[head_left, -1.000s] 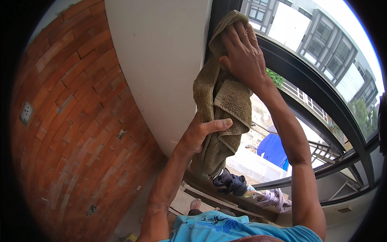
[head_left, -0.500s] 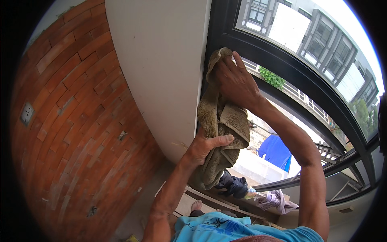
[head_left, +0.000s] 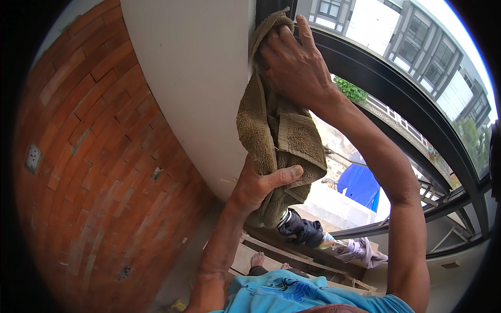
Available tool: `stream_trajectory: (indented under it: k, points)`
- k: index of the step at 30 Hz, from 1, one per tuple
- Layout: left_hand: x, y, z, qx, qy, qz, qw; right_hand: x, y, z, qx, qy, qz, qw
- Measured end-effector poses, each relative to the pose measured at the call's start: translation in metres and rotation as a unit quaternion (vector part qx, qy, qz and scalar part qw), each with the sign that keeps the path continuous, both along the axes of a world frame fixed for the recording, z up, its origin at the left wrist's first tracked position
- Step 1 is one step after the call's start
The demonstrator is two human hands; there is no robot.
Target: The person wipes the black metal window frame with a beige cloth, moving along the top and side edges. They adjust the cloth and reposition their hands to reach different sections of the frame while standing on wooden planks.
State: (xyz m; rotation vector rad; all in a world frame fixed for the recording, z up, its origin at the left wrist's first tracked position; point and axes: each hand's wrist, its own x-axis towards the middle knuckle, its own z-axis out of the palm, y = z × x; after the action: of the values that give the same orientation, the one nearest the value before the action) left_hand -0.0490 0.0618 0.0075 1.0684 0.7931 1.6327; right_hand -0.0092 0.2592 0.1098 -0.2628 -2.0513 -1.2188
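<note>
An olive-brown towel [head_left: 258, 117] hangs bunched between my two hands, in front of the black window frame [head_left: 360, 55]. My right hand [head_left: 297, 68] presses the towel's upper end against the frame where it meets the white wall edge. Its index finger sticks out past the cloth onto the frame, and the other fingertips are tucked into the fabric. Lower down, my left hand [head_left: 261, 185] grips the hanging part of the towel, thumb across the front. The left fingers are hidden behind the cloth.
A white wall panel [head_left: 193, 78] stands to the left, with a brick wall [head_left: 94, 156] beyond it. On the sill below lie dark bundled cloth [head_left: 302, 229] and a pale purple rag [head_left: 360, 253]. My bare foot [head_left: 257, 260] rests on a wooden platform. Outside hangs a blue tarp [head_left: 360, 185].
My right hand has slid upward along the frame with the towel's top end. The lower towel and my left hand have shifted only slightly, and the view has moved a little.
</note>
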Motion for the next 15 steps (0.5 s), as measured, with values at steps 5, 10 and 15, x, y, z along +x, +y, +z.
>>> stream_trajectory:
  k: [5,10,15]
  points:
    - [0.004,-0.01,-0.009,-0.023,-0.017,0.012,1.0,0.021,-0.001,-0.013,0.001,-0.045,0.004,0.999]
    - [0.012,-0.013,-0.01,-0.037,0.014,-0.038,0.998,0.048,0.003,-0.013,-0.003,-0.058,0.0,0.998]
    - [0.012,-0.015,-0.008,-0.012,0.02,0.007,1.0,0.023,-0.002,0.0,-0.025,-0.036,-0.018,0.999]
